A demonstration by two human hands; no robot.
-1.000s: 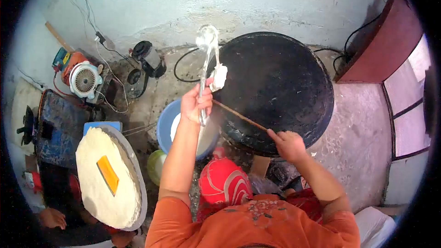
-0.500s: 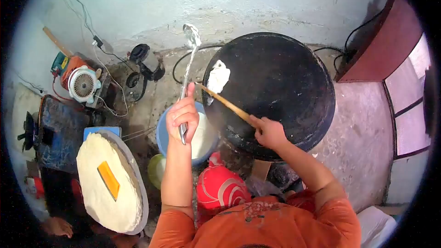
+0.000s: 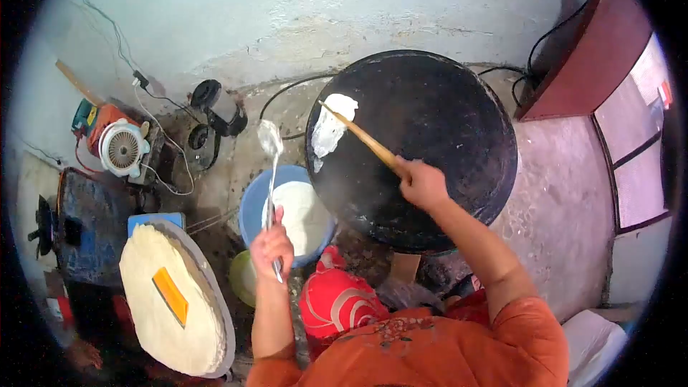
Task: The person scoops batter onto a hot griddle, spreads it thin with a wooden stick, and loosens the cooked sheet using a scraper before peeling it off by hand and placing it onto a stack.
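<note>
My left hand [image 3: 273,247] is closed round the handle of a metal ladle [image 3: 271,140], over the near-left edge of a blue basin [image 3: 252,197] that holds white batter [image 3: 301,208]. The ladle's bowl is coated white and points away from me. My right hand [image 3: 423,184] grips a wooden stick [image 3: 369,142], whose far end touches a white batter patch [image 3: 330,126] at the left side of a large round black griddle [image 3: 430,122].
A tall stack of pale flatbreads [image 3: 168,322] with an orange packet [image 3: 170,297] stands at the left. Behind it are a small blower [image 3: 122,149] and cables. A green bowl [image 3: 242,279] and a red bag [image 3: 337,297] lie near me. Another person's hand [image 3: 84,353] shows at lower left.
The batter has left the ladle and lies on the griddle. My left hand has drawn the ladle back towards me. The stick in my right hand has swung onto the batter.
</note>
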